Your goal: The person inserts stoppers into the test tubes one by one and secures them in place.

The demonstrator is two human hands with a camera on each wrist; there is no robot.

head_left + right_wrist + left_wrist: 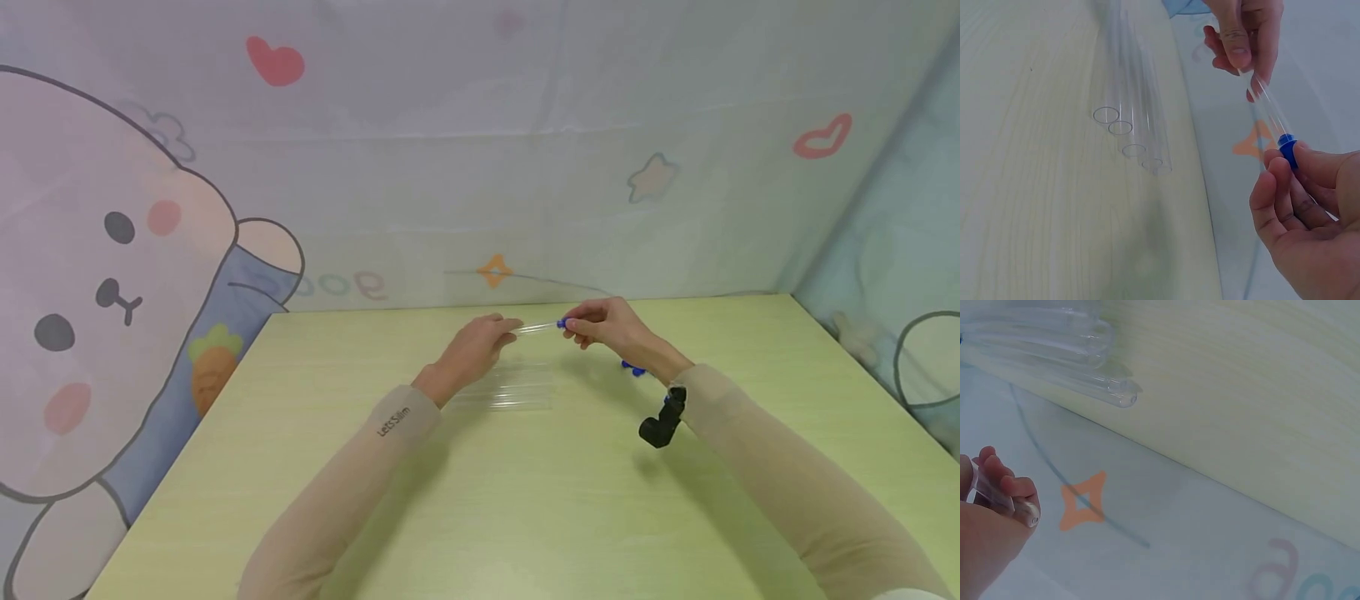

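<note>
Currently, a clear tube (536, 328) is held raised over the far part of the table (517, 508), lying roughly left to right. Its left part is grasped between the thumb and fingers by the left grip (472, 346); in the left wrist view its rounded end is seen protruding from the fingers. At the tube's right end, a blue stopper (1289, 152) is pinched between thumb and fingertips by the right grip (609, 325). The stopper is seen meeting the tube mouth; how deeply it is seated cannot be told. Several more clear tubes (521, 387) are laid side by side on the table, on the near side of the held one, with open mouths pointed right and rounded ends left; their exact count cannot be made out. Loose blue stoppers (636, 370) are noted on the table to the right of these tubes, beside the right forearm. A black device (663, 421) is worn at the right wrist. Beyond the table's far edge, a printed backdrop (450, 183) is hung.
</note>
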